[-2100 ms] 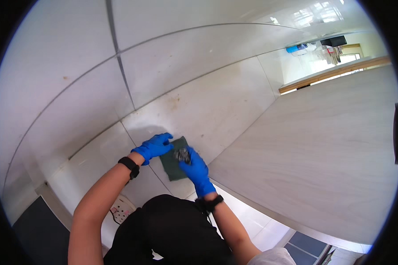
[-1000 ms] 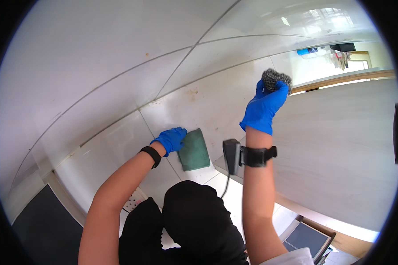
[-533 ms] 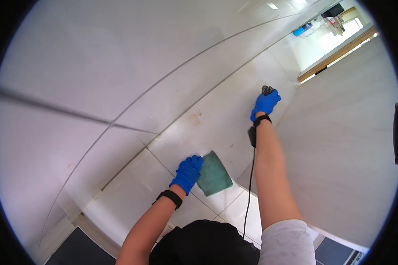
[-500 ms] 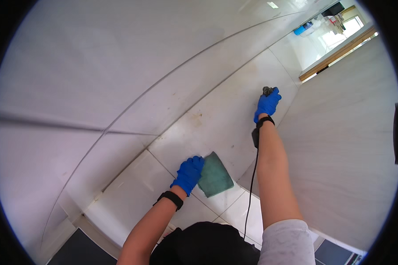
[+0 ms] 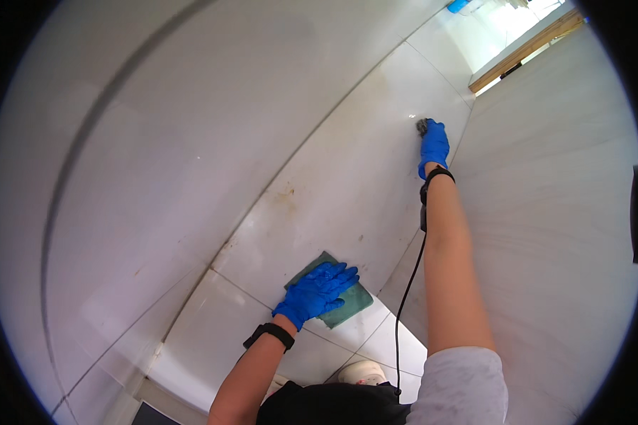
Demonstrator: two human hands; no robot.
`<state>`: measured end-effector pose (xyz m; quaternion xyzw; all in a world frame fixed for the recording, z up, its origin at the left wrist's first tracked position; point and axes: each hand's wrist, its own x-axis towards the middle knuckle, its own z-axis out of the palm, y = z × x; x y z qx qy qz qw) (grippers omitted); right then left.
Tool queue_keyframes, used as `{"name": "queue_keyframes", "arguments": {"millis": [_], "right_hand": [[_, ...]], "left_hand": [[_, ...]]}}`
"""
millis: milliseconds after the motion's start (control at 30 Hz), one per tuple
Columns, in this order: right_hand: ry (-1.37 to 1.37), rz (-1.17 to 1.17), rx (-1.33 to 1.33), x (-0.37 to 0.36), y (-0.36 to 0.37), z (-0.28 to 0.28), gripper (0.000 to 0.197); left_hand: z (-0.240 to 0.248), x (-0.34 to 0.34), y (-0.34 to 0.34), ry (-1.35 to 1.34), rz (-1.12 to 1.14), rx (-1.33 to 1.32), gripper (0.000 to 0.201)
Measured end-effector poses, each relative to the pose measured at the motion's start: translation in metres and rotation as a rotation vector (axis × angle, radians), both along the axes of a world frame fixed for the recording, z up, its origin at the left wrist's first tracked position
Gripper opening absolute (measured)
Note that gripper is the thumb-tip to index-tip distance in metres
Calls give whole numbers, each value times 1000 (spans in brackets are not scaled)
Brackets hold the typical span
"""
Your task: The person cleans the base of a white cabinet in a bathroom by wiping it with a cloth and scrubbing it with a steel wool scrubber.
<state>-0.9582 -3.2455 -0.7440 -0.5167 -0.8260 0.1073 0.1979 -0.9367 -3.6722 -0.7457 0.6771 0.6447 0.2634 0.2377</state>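
A folded green cloth (image 5: 358,306) lies on the pale floor tiles (image 5: 312,219). Spread flat on top of it is my left hand (image 5: 317,292) in a blue glove, fingers outstretched. Farther off to the right, my right hand (image 5: 434,144), also blue-gloved, is closed around a dark metal scouring pad (image 5: 422,127), which it presses to the floor close to the right-hand panel. Part of the pad is hidden by the fingers. Brown stains (image 5: 288,193) mark the tile between my two hands.
A tiled wall (image 5: 142,142) rises on the left, and a pale smooth panel (image 5: 539,212) stands along my right arm. At the far right is a wooden edge (image 5: 524,53) by a bright opening. A black cable (image 5: 398,319) runs down from my right wrist.
My left hand has moved from beside the cloth onto it, its fingers opening out flat. The right hand with the scouring pad has shifted slightly, and the view has tilted.
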Motion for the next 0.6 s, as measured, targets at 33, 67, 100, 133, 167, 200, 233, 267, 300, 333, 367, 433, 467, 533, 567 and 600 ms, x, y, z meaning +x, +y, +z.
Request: {"name": "queue_keyframes", "arguments": {"millis": [33,67,100,133,167,200,233,267,300,333,367,433,467,533,567,600], "right_hand": [[291,-162,-291,-2,-10,6,21],[322,-201,-316,-1,-11,15,22],[251,-192,-162,13,13,2,21],[176,-183,-8,24,37,-7,20],[-2,-131,106,14,35,-16,17],[-183,-76,222,2,26,-20,15],[-183,14,136,-31,-10,-8,13],[-199,194,103,-50,-13,-3,13],[-97,346,275,-64,-11,-13,18],[61,542,294,-87,-36,-18,21],[78,623,243,-100,-51,-18,26],[78,614,91,-90,-47,-17,30],[170,633,-5,-74,-26,-22,31],[611,25,-506,-30,6,-35,31],[210,145,-186,0,38,-32,25],[-158,185,200,32,72,-31,21]], "left_hand": [[-1,-2,-5,28,33,7,56],[0,-3,-6,55,62,28,54],[0,-1,2,43,44,51,54],[0,2,10,25,37,90,54],[-2,1,8,19,46,94,53],[-2,2,6,16,46,85,53],[-2,-2,-3,31,59,48,53],[-2,-3,1,35,50,51,53],[0,-1,7,26,35,70,53],[-1,-2,3,36,47,63,53],[0,-2,3,44,57,72,53],[-4,-5,-1,-15,64,39,52],[-2,-4,-3,-77,67,13,52],[-2,-6,-6,-50,85,29,52],[1,-6,-4,-22,78,71,52],[3,-3,1,-31,68,93,52]]}}
